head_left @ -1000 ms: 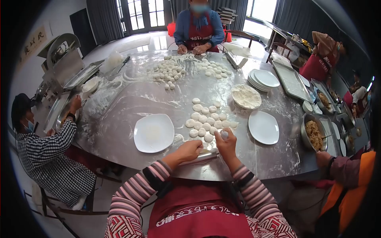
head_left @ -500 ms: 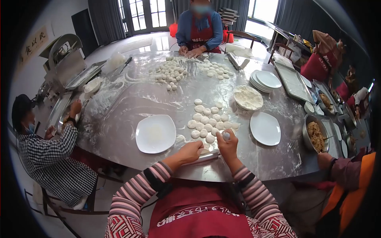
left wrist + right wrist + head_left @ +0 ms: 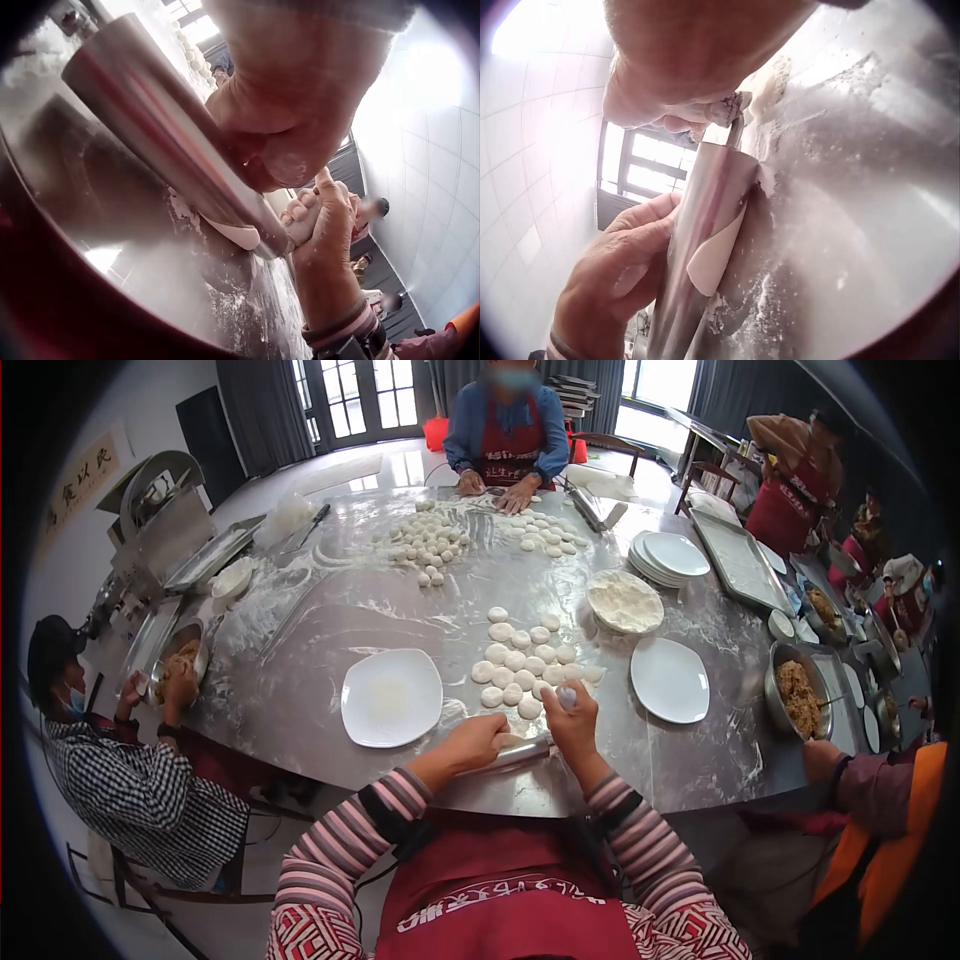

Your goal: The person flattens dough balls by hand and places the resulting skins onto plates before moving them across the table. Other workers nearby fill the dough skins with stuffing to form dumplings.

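Right hand (image 3: 572, 722): curled in a fist round the handle of one metal rolling pin (image 3: 697, 210), the pale tip of the handle showing above the fingers.
Left hand (image 3: 619, 277): fingers curled in, thumb and forefinger pinching the edge of one dough wrapper (image 3: 714, 259) on the far side of the pin.
Dough wrapper: between the two hands, under the pin, with one loose flap showing on the side toward the body.
Flattened rounds (image 3: 515, 660): about twenty, just ahead of both hands; some touch, so the count is not exact.
Square white plates: two, one left of the left hand (image 3: 391, 698), one right of the right hand (image 3: 669, 680).
Plate stack (image 3: 674, 556): one, ahead and to the right of the right hand; its layers are too fine to count.
Flour bowl (image 3: 632, 633): one, ahead of the right hand and a little to its right.
Dough balls (image 3: 430, 542): one heap, well ahead of both hands, too crowded to count; one flatter cluster (image 3: 545, 535) lies just right of it.
Nearest filling bowl (image 3: 777, 710): one, well to the right of the right hand, another person's hand (image 3: 822, 760) at its rim.
Person opposite (image 3: 505, 445): one, well ahead, two hands on the table (image 3: 340, 610).
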A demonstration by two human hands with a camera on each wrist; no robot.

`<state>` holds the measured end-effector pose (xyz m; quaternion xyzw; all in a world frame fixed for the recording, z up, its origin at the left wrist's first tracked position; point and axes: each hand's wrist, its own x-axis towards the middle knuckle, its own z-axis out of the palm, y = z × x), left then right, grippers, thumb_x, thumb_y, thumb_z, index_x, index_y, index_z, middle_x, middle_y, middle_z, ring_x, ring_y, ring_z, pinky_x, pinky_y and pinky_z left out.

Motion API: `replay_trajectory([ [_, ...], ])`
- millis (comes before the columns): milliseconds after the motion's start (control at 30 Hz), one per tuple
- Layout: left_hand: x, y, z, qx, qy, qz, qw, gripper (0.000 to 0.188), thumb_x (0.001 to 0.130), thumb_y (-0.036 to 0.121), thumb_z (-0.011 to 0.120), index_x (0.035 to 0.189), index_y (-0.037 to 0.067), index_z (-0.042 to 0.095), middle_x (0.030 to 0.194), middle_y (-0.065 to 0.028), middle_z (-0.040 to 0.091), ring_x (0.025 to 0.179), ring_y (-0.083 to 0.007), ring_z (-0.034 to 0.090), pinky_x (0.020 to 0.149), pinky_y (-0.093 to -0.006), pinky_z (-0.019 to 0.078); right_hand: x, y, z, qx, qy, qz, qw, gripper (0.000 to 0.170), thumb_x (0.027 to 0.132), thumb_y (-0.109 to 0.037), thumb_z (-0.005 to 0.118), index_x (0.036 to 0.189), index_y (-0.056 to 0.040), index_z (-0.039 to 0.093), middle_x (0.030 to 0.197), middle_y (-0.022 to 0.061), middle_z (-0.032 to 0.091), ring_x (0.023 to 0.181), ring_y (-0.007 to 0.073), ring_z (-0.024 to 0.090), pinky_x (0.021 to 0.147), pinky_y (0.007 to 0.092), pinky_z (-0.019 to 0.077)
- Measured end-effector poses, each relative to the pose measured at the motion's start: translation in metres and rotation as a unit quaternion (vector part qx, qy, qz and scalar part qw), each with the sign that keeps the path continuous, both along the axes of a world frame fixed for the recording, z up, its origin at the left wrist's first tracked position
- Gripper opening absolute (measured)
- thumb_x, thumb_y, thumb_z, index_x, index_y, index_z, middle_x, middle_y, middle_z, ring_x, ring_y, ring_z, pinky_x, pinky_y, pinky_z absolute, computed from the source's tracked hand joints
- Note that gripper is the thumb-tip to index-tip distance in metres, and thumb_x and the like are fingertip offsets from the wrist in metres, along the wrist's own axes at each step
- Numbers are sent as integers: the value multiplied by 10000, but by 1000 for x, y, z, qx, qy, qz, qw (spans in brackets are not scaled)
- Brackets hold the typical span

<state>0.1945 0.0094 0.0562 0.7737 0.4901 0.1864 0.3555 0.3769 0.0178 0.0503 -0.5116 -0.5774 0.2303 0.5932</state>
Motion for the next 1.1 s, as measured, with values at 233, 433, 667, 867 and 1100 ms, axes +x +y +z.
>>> replay_trajectory([
  [233, -1, 4, -7, -2, 29, -46, 999, 182, 795, 165, 553, 890, 11, 564, 853, -197, 617, 824, -346, 596, 724, -412, 451, 23, -71, -6, -45, 13, 11, 999, 178, 742, -54, 701, 763, -30, 525, 559, 54, 529, 517, 86, 488, 479, 275, 420],
  [433, -14, -3, -6, 5, -15, -64, 998, 175, 813, 135, 554, 896, -18, 566, 839, -189, 622, 760, -288, 601, 691, -371, 457, 14, -28, -11, -16, 3, -8, 1000, 209, 738, -79, 724, 751, -29, 522, 516, 65, 501, 463, 122, 467, 434, 307, 383],
  [667, -4, -1, 13, -42, 45, -22, 998, 195, 818, 216, 557, 869, 32, 597, 859, -189, 630, 848, -347, 603, 747, -421, 458, 10, -15, -11, -26, 22, 17, 999, 203, 749, -73, 714, 767, -39, 514, 534, 53, 494, 477, 103, 463, 443, 285, 377],
  [867, -19, 7, -16, -1, 10, -34, 999, 148, 817, 143, 534, 862, 3, 558, 798, -195, 607, 776, -321, 593, 690, -391, 448, 20, -78, -10, -72, 102, 35, 992, 196, 758, -60, 695, 754, -22, 503, 562, 53, 522, 511, 90, 494, 464, 279, 403],
  [1100, -18, 3, -5, -6, 30, 10, 999, 167, 814, 161, 531, 868, 11, 583, 825, -204, 618, 778, -337, 593, 696, -390, 451, -4, 5, 0, 25, -24, -31, 999, 200, 754, -92, 706, 747, -39, 514, 536, 76, 493, 485, 137, 481, 459, 323, 390],
])
